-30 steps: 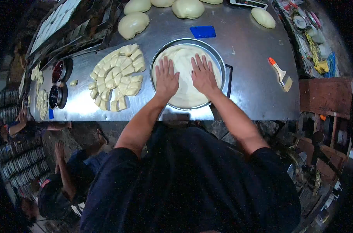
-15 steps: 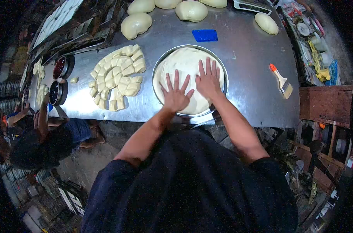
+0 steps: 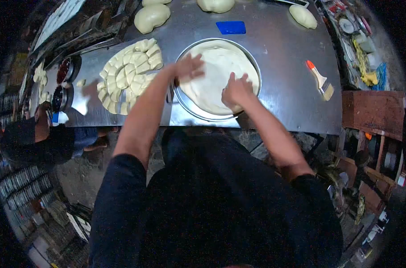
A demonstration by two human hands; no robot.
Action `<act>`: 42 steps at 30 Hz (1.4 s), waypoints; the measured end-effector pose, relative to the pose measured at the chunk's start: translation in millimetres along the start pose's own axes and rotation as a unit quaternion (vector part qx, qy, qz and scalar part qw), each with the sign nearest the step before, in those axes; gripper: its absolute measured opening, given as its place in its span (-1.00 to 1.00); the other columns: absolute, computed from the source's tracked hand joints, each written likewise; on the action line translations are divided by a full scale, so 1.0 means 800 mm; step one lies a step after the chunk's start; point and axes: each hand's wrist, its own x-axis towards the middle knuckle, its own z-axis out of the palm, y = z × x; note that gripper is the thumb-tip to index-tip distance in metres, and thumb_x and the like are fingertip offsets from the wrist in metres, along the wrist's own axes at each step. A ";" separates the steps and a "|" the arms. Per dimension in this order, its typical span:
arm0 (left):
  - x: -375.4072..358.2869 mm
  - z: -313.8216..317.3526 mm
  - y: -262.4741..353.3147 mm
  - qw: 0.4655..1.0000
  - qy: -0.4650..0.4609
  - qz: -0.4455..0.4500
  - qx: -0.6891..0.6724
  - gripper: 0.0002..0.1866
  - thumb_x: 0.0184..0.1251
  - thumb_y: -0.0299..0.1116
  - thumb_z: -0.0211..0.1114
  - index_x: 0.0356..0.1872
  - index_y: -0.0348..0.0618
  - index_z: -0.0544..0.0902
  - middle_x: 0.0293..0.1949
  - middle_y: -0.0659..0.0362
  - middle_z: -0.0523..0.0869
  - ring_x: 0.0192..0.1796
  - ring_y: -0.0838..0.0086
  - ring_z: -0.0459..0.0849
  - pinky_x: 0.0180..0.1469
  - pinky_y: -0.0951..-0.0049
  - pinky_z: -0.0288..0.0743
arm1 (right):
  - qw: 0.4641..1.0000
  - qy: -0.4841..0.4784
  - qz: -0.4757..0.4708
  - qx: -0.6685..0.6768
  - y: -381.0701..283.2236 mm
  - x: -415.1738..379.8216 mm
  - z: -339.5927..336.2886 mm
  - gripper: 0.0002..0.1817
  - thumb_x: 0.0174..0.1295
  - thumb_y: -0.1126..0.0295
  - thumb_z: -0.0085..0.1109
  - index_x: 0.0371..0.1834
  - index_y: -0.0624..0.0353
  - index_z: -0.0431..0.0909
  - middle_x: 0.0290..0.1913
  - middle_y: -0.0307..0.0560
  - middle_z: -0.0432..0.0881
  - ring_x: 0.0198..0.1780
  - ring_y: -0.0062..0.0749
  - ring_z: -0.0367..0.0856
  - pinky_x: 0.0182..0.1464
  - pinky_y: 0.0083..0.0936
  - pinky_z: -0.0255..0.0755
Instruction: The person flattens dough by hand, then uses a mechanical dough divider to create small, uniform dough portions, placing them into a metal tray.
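A flat round of pale dough (image 3: 214,82) lies in a round metal pan (image 3: 198,117), with a gap between dough and pan wall at the near side. My left hand (image 3: 189,68) is blurred over the pan's left rim, its fingers apart and nothing visible in them. My right hand (image 3: 238,93) is over the right part of the dough, fingers partly bent and apart, with the fingertips at the dough's surface. Left of the pan, many cut dough pieces (image 3: 131,71) lie close together in a rounded cluster.
A blue scraper (image 3: 231,27) lies beyond the pan. Large dough balls (image 3: 152,18) sit at the back, another (image 3: 303,17) at back right. A brush (image 3: 319,80) lies right. Dark-filled bowls (image 3: 59,99) stand left, near another person (image 3: 37,138).
My left hand has lifted and moved left toward the pan's rim. My right hand has shifted slightly and its fingers have bent from flat. The view has tilted, so the table appears higher.
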 end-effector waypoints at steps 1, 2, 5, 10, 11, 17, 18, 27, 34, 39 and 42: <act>-0.009 -0.034 0.024 0.967 0.076 -0.166 -0.178 -0.30 0.45 0.11 -0.06 0.45 -0.14 0.22 0.48 -0.20 0.06 0.53 -0.14 -0.09 0.38 -0.39 -0.11 | 0.987 -0.152 -0.039 -0.016 -0.008 -0.005 -0.059 -0.36 0.12 0.24 0.11 0.30 0.23 0.36 0.20 0.41 0.48 0.31 0.23 0.38 0.20 -0.04 0.42; -0.008 -0.037 0.061 0.956 0.083 -0.241 -0.143 -0.31 0.45 0.06 -0.04 0.43 -0.22 0.24 0.47 -0.23 0.10 0.53 -0.14 -0.05 0.38 -0.39 -0.07 | 0.996 -0.075 -0.047 -0.023 -0.013 -0.009 -0.073 -0.42 0.14 0.20 0.12 0.22 0.26 0.45 0.17 0.35 0.51 0.11 0.08 0.60 0.01 -0.25 0.58; 0.013 0.114 0.172 0.892 0.248 -0.370 -0.079 -0.20 0.33 0.04 0.09 0.40 -0.42 0.21 0.48 -0.26 0.02 0.45 -0.45 -0.07 0.39 -0.39 -0.20 | 0.957 0.241 -0.151 0.061 0.019 0.031 0.045 -0.35 0.22 0.13 0.08 0.34 0.25 0.32 0.33 0.38 0.34 0.32 0.14 0.39 0.18 -0.09 0.45; -0.020 0.057 0.111 0.946 0.022 -0.319 -0.049 0.30 -0.15 0.60 0.17 0.56 0.11 -0.17 0.55 -0.08 -0.41 0.48 -0.42 -0.43 0.39 -0.42 -0.25 | 0.978 0.199 -0.064 0.020 0.007 -0.012 0.085 -0.27 0.32 0.12 0.01 0.52 0.11 0.06 0.52 0.40 -0.15 0.56 0.17 -0.27 0.37 0.23 0.05; -0.003 0.021 0.054 0.966 -0.002 -0.245 -0.079 0.20 -0.12 0.50 0.23 0.50 -0.04 0.12 0.54 -0.18 -0.26 0.47 -0.42 -0.12 0.39 -0.31 0.01 | 0.997 0.070 -0.001 0.013 -0.016 -0.012 0.034 -0.27 0.30 0.15 0.02 0.50 0.16 0.08 0.48 0.44 -0.05 0.55 0.18 -0.15 0.39 0.13 0.09; -0.037 0.123 0.149 0.898 0.289 -0.328 0.045 -0.18 0.38 0.05 0.06 0.44 -0.40 0.10 0.50 -0.26 -0.06 0.50 -0.25 -0.07 0.40 -0.29 -0.07 | 0.945 0.251 -0.204 -0.036 0.029 0.030 0.068 -0.26 0.28 0.20 0.02 0.48 0.29 0.06 0.49 0.35 0.00 0.50 0.21 0.01 0.44 0.00 0.04; -0.043 0.104 0.153 0.898 0.266 -0.349 0.029 -0.09 0.37 0.12 0.04 0.49 -0.37 -0.03 0.52 -0.21 -0.12 0.52 -0.25 -0.17 0.44 -0.28 -0.18 | 0.945 0.263 -0.195 -0.023 0.031 0.016 0.077 -0.26 0.26 0.22 0.03 0.47 0.29 0.07 0.49 0.34 -0.01 0.48 0.23 0.06 0.46 0.01 -0.02; -0.065 0.115 0.137 0.902 0.317 -0.287 0.056 -0.12 0.27 0.15 0.13 0.47 -0.21 0.13 0.52 -0.24 -0.15 0.50 -0.31 -0.17 0.39 -0.33 -0.07 | 0.945 0.269 -0.186 0.008 0.025 0.001 0.074 -0.23 0.18 0.22 0.11 0.37 0.50 0.14 0.46 0.46 0.02 0.45 0.28 0.08 0.45 -0.02 0.04; -0.023 0.063 0.087 0.899 0.296 -0.281 0.157 -0.20 0.24 0.16 0.18 0.46 0.03 0.26 0.54 -0.10 -0.07 0.52 -0.26 -0.16 0.37 -0.37 -0.07 | 0.985 -0.157 -0.008 0.076 -0.021 0.009 -0.030 -0.34 0.21 0.10 0.13 0.29 0.34 0.37 0.44 0.41 0.12 0.48 0.23 0.07 0.38 0.09 0.10; -0.065 0.078 0.129 0.963 0.128 -0.229 -0.056 -0.03 0.21 0.39 0.07 0.55 0.22 -0.06 0.56 -0.03 -0.32 0.52 -0.29 -0.36 0.39 -0.44 -0.39 | 0.983 0.139 -0.118 0.000 -0.006 0.003 0.049 -0.12 0.25 0.09 0.08 0.55 0.18 -0.09 0.57 0.27 -0.26 0.57 0.25 -0.35 0.49 0.15 -0.26; -0.021 0.039 0.032 0.904 0.104 -0.214 -0.354 -0.55 0.28 0.02 0.20 -0.06 -0.14 0.72 0.10 -0.19 0.62 0.36 0.05 0.39 0.40 -0.13 0.09 | 0.996 -0.045 -0.081 -0.017 -0.013 0.051 -0.005 -0.45 0.02 0.30 0.11 0.15 0.23 0.52 0.21 0.36 0.47 0.28 0.10 0.44 0.27 -0.10 0.36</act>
